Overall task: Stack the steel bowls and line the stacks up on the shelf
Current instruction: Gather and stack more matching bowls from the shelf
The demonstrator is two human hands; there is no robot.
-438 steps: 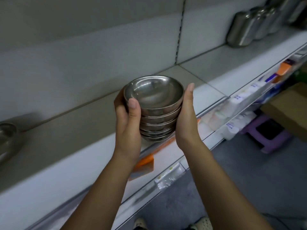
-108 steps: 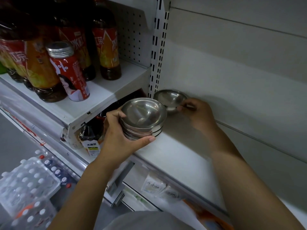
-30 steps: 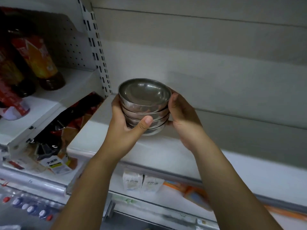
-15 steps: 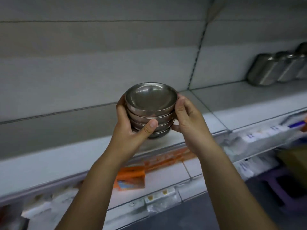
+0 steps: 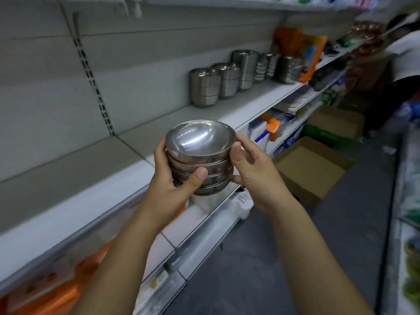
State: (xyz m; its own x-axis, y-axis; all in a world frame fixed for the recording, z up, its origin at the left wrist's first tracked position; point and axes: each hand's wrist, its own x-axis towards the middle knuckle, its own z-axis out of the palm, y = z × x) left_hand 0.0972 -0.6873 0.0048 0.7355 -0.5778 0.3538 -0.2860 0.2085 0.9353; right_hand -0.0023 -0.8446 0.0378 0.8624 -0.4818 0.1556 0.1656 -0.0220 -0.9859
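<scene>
A stack of several nested steel bowls (image 5: 200,153) is held in the air in front of the grey shelf (image 5: 95,164), at about the level of its front edge. My left hand (image 5: 175,185) grips the stack's left side, thumb across the lower bowls. My right hand (image 5: 252,171) cups its right side, thumb near the top rim. Farther right on the same shelf stands a row of tall steel bowl stacks (image 5: 225,78), lined up against the back wall.
Open cardboard boxes (image 5: 311,164) sit on the aisle floor to the right. Lower shelves (image 5: 200,223) with packaged goods jut out below my hands. A person (image 5: 402,51) stands at the far right end of the aisle. Orange packages (image 5: 311,53) end the steel row.
My view has swung right along the shelf, bringing the row of tall steel stacks and the aisle into sight. Both hands still hold the bowl stack, now a little farther off the shelf.
</scene>
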